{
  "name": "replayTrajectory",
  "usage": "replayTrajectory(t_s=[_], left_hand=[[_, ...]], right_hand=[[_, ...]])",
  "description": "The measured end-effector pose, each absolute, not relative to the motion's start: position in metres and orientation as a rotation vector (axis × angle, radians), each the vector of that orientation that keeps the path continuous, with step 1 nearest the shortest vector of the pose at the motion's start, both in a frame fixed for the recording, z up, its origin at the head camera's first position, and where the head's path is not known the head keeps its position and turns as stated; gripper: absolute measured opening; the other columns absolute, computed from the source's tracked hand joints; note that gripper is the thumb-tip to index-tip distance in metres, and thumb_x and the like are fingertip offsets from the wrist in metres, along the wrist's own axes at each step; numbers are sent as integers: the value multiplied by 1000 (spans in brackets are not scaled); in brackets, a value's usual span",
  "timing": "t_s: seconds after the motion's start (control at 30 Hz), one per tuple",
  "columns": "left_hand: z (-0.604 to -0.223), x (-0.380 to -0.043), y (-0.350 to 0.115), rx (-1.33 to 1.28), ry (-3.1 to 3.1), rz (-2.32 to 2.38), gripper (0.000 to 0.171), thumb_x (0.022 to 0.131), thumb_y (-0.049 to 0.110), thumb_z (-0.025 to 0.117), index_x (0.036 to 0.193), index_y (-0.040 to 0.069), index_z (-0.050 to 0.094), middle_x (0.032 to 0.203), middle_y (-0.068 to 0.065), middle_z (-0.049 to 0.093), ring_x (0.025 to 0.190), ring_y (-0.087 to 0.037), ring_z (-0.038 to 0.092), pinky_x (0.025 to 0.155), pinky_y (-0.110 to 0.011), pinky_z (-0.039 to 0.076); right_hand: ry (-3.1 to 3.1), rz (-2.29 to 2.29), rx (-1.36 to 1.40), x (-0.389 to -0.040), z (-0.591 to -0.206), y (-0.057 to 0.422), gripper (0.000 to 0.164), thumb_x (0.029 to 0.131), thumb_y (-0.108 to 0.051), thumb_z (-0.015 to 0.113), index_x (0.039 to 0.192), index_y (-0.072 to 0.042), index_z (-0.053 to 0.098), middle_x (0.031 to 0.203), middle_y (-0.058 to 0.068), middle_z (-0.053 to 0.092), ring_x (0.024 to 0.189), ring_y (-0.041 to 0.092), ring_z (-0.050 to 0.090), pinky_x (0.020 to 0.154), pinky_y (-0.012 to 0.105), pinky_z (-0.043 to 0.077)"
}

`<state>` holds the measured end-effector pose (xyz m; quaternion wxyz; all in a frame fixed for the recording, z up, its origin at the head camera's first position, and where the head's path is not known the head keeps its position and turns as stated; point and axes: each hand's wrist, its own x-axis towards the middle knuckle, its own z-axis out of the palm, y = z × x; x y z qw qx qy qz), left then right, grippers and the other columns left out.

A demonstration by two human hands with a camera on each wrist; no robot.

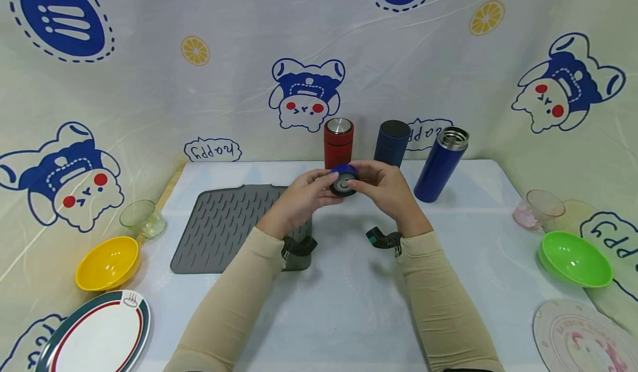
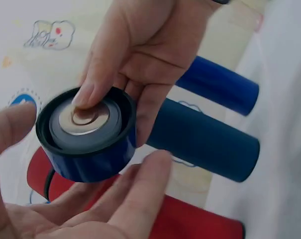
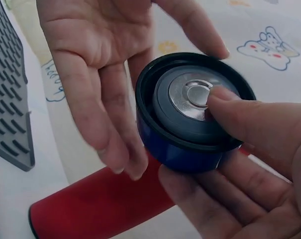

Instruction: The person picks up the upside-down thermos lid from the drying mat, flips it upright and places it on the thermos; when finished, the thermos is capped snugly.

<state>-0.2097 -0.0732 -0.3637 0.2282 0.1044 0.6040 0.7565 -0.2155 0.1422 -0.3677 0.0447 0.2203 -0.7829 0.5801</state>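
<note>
A blue bottle lid [image 1: 344, 182] is held above the table, its underside showing a grey plug with a shiny metal disc. My right hand [image 1: 382, 188] pinches it, thumb pressed on the disc and fingers under the wall. Around the other side my left hand [image 1: 308, 195] has its fingers extended; in the right wrist view its thumb is near the rim, and contact is hard to tell. Behind the hands stand a red flask [image 1: 338, 144] and a dark blue flask [image 1: 390, 144]. To their right, a blue flask [image 1: 440, 167] without a lid shows its threaded steel mouth.
A grey ridged mat [image 1: 224, 228] lies left of centre, partly under the left arm. Along the left edge are a glass [image 1: 144, 220], a yellow bowl [image 1: 108, 264] and a plate [image 1: 99, 333]. On the right are a pinkish glass [image 1: 538, 211], green bowl [image 1: 575, 260] and patterned plate [image 1: 580, 339].
</note>
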Motion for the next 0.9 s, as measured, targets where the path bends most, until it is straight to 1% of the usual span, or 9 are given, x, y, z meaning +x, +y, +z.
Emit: replayTrajectory(t_s=[0.07,0.13,0.2,0.27,0.43,0.53,0.67,0.73,0.9], left_hand=[[-365,-212,-74,265,1533,2111,68,88,41,63,136,1,37,125,-20,53,110,-37,55,91,-43,44],[-366,-214,-74,271,1454,2118,65,90,40,62,134,-1,37,123,-22,54,112,-40,53,92,-44,43],[-368,-214,-74,281,1419,2127,62,90,37,63,133,-2,40,123,-22,55,113,-40,51,93,-45,42],[-370,-214,-74,295,1430,2146,60,89,33,65,131,-2,41,125,-22,54,113,-39,52,93,-44,42],[-371,-213,-74,292,1575,2143,61,83,28,73,131,4,46,127,-14,53,110,-31,56,90,-37,45],[-371,-211,-75,283,1685,2106,63,78,28,77,131,9,49,126,-9,56,109,-25,57,91,-34,45],[-370,-210,-75,303,1859,2036,65,74,34,80,130,16,52,124,-2,58,109,-20,57,96,-36,40],[-369,-210,-75,307,1926,2009,65,72,36,81,128,19,54,123,0,58,109,-17,56,98,-36,39],[-365,-210,-72,343,1961,2028,66,71,34,82,129,19,55,125,1,57,111,-16,55,95,-34,41]], right_hand=[[-2365,1753,732,-209,-360,140,35,85,-12,71,119,-13,63,107,2,65,97,20,62,84,33,49],[-2341,1741,786,-203,-352,137,35,85,-4,69,118,-7,62,108,6,65,99,22,61,86,36,48],[-2319,1742,844,-198,-345,136,35,84,3,68,117,-1,61,109,10,64,101,25,61,88,39,47],[-2304,1770,894,-196,-342,136,35,84,5,67,118,2,60,111,12,63,103,26,60,89,41,46],[-2335,1882,970,-202,-346,141,47,83,-3,71,127,2,54,127,15,54,114,30,53,93,43,43],[-2372,1904,957,-208,-355,144,51,86,-12,69,133,-3,51,133,11,50,119,28,49,94,39,42],[-2395,1885,909,-215,-366,146,46,90,-22,65,133,-11,52,132,3,52,117,21,51,92,33,44],[-2397,1870,901,-216,-368,146,45,91,-26,65,132,-12,54,131,0,53,115,19,52,90,32,45],[-2371,1841,903,-216,-367,147,44,90,-27,65,131,-15,56,128,-3,55,110,18,57,87,34,48]])
